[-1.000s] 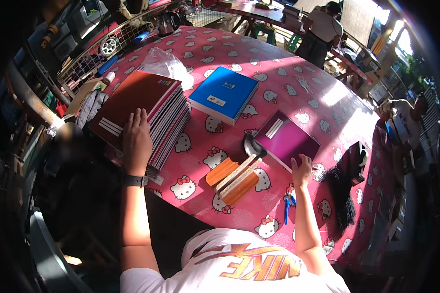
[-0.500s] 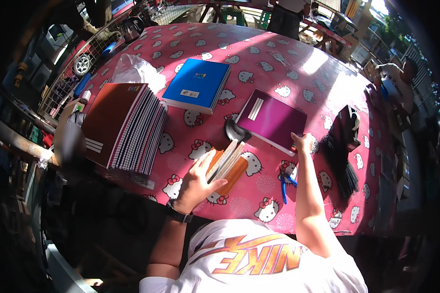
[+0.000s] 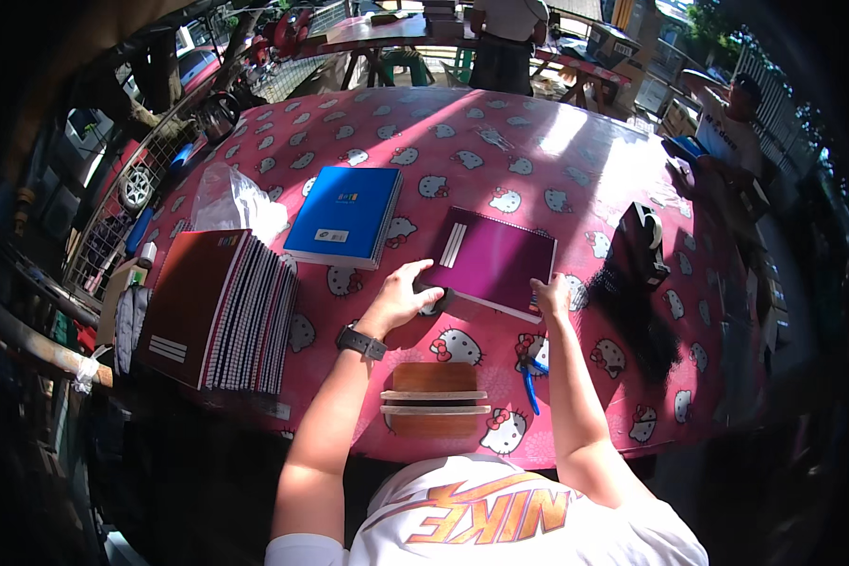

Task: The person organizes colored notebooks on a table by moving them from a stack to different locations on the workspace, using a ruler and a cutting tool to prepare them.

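A purple notebook with a spiral-bound far edge lies slightly turned on the pink patterned tablecloth. My right hand pinches its near right corner, thumb on top. Beside the left corner is my left hand, thumb and fingers apart, over a dark round object that it mostly hides. Whether the left fingertips touch the notebook I cannot tell. A wooden stand with two upright strips and a slot between them rests by the near table edge. A blue-handled hand tool lies near my right forearm.
At left stands a tall stack of brown-covered notebooks, with blue notebooks and a clear plastic bag behind. On the right are black binding coils and a black tape dispenser. Another person is at the far right.
My left hand has left the wooden stand and reached to the purple notebook's left side. The stand is now nearer me and squared to the edge. My right hand stays at the notebook's corner.
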`<state>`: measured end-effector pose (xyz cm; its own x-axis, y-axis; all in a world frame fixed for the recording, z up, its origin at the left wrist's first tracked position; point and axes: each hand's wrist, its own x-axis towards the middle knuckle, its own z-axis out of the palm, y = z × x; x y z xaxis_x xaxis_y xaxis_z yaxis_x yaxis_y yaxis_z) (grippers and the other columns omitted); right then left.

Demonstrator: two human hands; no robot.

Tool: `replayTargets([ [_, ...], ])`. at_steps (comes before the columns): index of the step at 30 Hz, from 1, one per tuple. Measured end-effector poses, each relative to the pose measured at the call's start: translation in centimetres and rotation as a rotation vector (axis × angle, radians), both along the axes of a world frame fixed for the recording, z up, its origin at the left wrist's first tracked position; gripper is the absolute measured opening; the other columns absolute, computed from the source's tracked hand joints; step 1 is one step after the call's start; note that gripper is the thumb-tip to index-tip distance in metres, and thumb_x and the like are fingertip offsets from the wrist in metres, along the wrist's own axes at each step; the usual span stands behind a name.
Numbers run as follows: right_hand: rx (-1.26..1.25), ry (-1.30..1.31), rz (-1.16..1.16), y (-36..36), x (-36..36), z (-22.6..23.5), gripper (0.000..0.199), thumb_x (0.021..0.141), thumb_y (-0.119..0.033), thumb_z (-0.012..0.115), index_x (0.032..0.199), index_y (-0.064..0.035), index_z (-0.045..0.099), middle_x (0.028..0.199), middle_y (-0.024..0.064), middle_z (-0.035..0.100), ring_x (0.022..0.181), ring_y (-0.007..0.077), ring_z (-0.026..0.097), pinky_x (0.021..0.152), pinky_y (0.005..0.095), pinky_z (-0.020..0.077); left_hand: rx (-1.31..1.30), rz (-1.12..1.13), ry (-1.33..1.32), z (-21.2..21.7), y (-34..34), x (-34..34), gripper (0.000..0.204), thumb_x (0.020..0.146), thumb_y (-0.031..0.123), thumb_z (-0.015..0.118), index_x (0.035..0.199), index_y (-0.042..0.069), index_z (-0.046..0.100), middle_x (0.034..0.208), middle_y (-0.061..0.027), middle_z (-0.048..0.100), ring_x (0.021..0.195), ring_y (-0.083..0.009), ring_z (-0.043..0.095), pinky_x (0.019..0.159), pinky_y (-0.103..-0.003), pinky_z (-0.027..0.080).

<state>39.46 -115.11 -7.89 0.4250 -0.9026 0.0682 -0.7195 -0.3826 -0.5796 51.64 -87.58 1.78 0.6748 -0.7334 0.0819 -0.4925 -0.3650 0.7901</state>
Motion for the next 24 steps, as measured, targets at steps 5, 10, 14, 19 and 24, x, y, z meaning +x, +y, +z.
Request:
replayTargets([
  [5,0.880,-0.315,-0.004,-4.2,-0.4,-0.4,0.022,0.075,-0.027,0.068,0.082,-0.0100,0.055,0.065,-0.0001,0.049,0.054,0.0102,0.048,0.052,0.0251,0.0400,0.152,0.087,0.025,-7.7,-6.9,6.5,0.082,0.069,0.038,0.071,0.132,0.001,0.035,0.136,-0.0227,0.036,0.129,-0.0335,0.031,0.107,-0.040,0.027],
  [10,0.994,-0.327,-0.029,-4.2,-0.2,0.7,0.021,0.077,-0.027,0.066,0.070,-0.0147,0.051,0.058,-0.0047,0.047,0.049,0.0042,0.044,0.045,0.0209,0.0336,0.163,0.438,0.331,-10.3,-9.4,10.3,0.070,0.068,0.035,0.071,0.121,-0.004,0.048,0.122,-0.0240,0.050,0.113,-0.0305,0.050,0.094,-0.038,0.042],
  [14,0.939,-0.364,0.025,-5.6,-2.2,0.7,0.016,0.078,-0.019,0.065,0.073,-0.0105,0.052,0.057,-0.0036,0.044,0.042,0.0067,0.039,0.039,0.0200,0.0292,0.092,0.347,0.705,-7.0,-11.9,8.6,0.038,0.078,0.024,0.064,0.100,-0.007,0.062,0.100,-0.0159,0.064,0.092,-0.0196,0.060,0.078,-0.032,0.047],
  [19,0.960,-0.654,0.062,-1.6,-1.0,2.0,0.023,0.079,-0.014,0.062,0.099,-0.0050,0.052,0.072,-0.0003,0.051,0.058,0.0095,0.050,0.053,0.0241,0.0419,0.043,0.365,0.549,-7.6,-9.0,9.5,0.036,0.079,0.014,0.065,0.106,-0.008,0.057,0.099,-0.0137,0.064,0.087,-0.0189,0.060,0.078,-0.031,0.046],
  [24,1.054,-0.855,0.290,0.4,-1.8,5.5,0.048,0.077,-0.011,0.065,0.119,-0.0026,0.045,0.094,0.0045,0.057,0.078,0.0132,0.057,0.070,0.0292,0.0478,-0.380,0.255,0.636,-6.5,-6.9,9.9,0.030,0.081,0.007,0.063,0.108,-0.003,0.054,0.094,-0.0095,0.062,0.086,-0.0172,0.060,0.075,-0.030,0.047],
])
